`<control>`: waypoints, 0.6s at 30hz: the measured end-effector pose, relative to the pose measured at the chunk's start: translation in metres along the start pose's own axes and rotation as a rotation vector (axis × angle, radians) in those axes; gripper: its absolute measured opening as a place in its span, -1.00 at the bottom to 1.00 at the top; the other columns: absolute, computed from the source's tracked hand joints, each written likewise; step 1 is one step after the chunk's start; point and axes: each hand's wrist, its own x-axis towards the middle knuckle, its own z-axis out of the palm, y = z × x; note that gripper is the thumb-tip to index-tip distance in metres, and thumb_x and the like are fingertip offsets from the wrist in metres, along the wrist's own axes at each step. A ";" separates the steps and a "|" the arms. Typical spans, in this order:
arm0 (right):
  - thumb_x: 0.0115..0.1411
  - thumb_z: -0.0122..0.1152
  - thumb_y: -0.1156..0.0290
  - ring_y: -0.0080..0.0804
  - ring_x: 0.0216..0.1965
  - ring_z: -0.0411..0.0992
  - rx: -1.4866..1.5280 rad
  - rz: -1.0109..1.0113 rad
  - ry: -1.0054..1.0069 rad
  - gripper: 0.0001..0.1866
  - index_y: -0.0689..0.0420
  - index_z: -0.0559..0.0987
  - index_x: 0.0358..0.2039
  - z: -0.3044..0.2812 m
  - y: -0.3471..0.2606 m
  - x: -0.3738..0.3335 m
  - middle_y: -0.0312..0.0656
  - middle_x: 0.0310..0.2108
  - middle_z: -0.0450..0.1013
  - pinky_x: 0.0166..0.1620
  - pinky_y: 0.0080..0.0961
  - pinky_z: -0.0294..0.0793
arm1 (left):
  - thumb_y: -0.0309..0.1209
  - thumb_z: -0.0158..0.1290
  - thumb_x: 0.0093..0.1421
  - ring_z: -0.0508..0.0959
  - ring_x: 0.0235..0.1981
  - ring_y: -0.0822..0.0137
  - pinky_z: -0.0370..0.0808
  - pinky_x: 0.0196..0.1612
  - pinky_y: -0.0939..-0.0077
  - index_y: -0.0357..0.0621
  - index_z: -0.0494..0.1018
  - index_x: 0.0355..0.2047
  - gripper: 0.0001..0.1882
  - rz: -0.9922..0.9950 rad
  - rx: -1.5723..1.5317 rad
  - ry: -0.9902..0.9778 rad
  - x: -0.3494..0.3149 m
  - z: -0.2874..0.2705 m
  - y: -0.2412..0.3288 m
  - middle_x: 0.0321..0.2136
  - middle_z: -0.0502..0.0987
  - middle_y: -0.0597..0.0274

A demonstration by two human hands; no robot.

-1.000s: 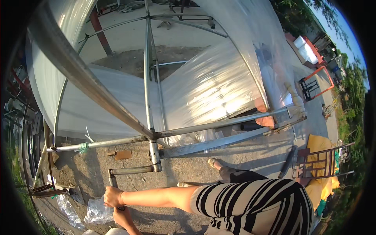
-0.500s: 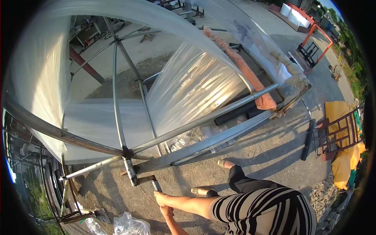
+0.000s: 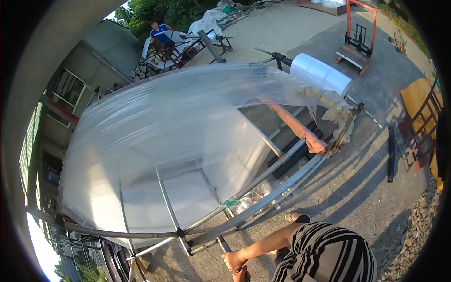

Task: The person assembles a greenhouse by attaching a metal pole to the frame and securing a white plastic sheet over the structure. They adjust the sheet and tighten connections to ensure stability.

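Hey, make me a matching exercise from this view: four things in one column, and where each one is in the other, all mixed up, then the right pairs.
Things
1. Right hand
2. Green tie
3. Big pale roll
4. Yellow sheet

Places
A. Near the picture's right edge, partly behind a brown metal rack
B. Closed around the crank handle
C. Mounted on a rod that sticks out past its end
D. Fastened at a metal pipe of the frame

Right pairs: 1-B, 2-D, 3-C, 4-A.
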 end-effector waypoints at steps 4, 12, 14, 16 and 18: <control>0.06 0.09 0.29 -0.35 -0.49 0.37 0.236 -0.154 0.551 -0.72 0.04 0.34 -0.73 -0.069 0.005 0.038 -0.32 -0.63 0.31 -0.28 -0.38 0.31 | -0.22 0.15 0.06 0.27 -0.82 0.42 0.18 -0.75 0.50 -0.03 0.32 -0.64 -0.70 0.009 0.047 -0.063 -0.070 -0.052 0.052 -0.81 0.29 0.34; 0.00 0.10 0.28 -0.20 -0.62 0.41 0.350 -0.032 0.500 -0.75 0.09 0.42 -0.72 -0.108 0.001 0.221 -0.22 -0.70 0.37 -0.50 -0.27 0.35 | -0.26 0.05 0.12 0.41 -0.63 0.33 0.37 -0.51 0.31 -0.21 0.41 -0.29 -0.73 0.271 0.301 0.468 -0.130 -0.187 0.071 -0.67 0.40 0.17; -0.10 0.12 0.25 -0.18 -0.63 0.43 0.319 0.005 0.461 -0.79 0.08 0.48 -0.73 -0.101 0.005 0.258 -0.20 -0.74 0.40 -0.51 -0.27 0.40 | -0.35 0.06 0.08 0.43 -0.62 0.37 0.38 -0.52 0.34 -0.28 0.40 -0.24 -0.72 0.371 0.406 0.602 -0.120 -0.217 0.066 -0.66 0.42 0.17; -0.10 0.11 0.23 -0.17 -0.61 0.44 0.305 0.035 0.383 -0.77 0.09 0.52 -0.71 -0.085 0.012 0.298 -0.18 -0.73 0.42 -0.48 -0.28 0.42 | -0.42 0.12 -0.01 0.44 -0.64 0.25 0.38 -0.53 0.28 -0.36 0.37 -0.24 -0.66 0.289 0.719 0.802 -0.126 -0.231 0.094 -0.65 0.43 0.10; -0.06 0.11 0.19 -0.18 -0.58 0.47 0.287 0.080 0.334 -0.74 0.11 0.53 -0.69 -0.062 0.019 0.336 -0.16 -0.71 0.44 -0.45 -0.30 0.44 | -0.42 0.13 -0.18 0.53 -0.57 -0.03 0.44 -0.47 0.17 -0.15 0.46 -0.31 -0.67 0.343 0.769 1.182 -0.093 -0.250 0.079 -0.61 0.52 -0.02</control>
